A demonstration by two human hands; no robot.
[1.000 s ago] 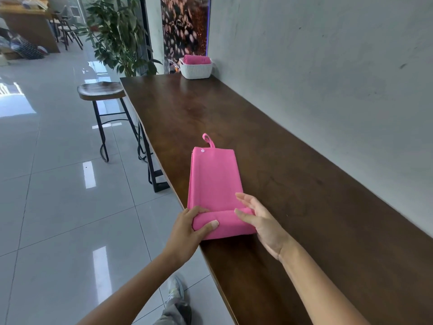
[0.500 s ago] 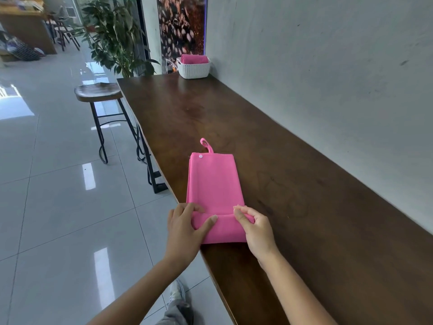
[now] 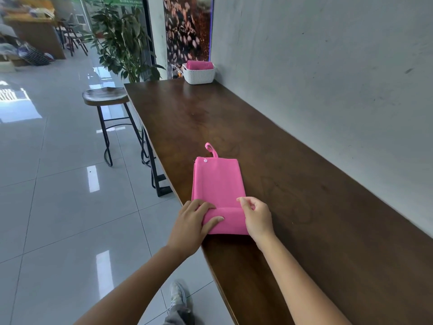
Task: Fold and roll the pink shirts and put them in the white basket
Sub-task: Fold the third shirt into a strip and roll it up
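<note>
A folded pink shirt (image 3: 218, 184) lies as a long strip on the dark wooden counter (image 3: 293, 184), a small loop at its far end. Its near end is curled over into a short roll. My left hand (image 3: 192, 225) grips the roll's left end, thumb across the front and fingers over the top. My right hand (image 3: 256, 218) grips the roll's right end with curled fingers. At the counter's far end stands the white basket (image 3: 199, 76), with a rolled pink shirt (image 3: 200, 65) inside it.
The grey wall (image 3: 328, 78) runs along the counter's right side. A wooden stool (image 3: 106, 97) stands on the tiled floor left of the counter, with a leafy plant (image 3: 126, 41) behind it. My shoe (image 3: 178, 294) shows below the counter's edge.
Both hands have curled the near end of the shirt further over, so the roll is thicker and the flat strip shorter. The right hand's fingers went from stretched to curled.
</note>
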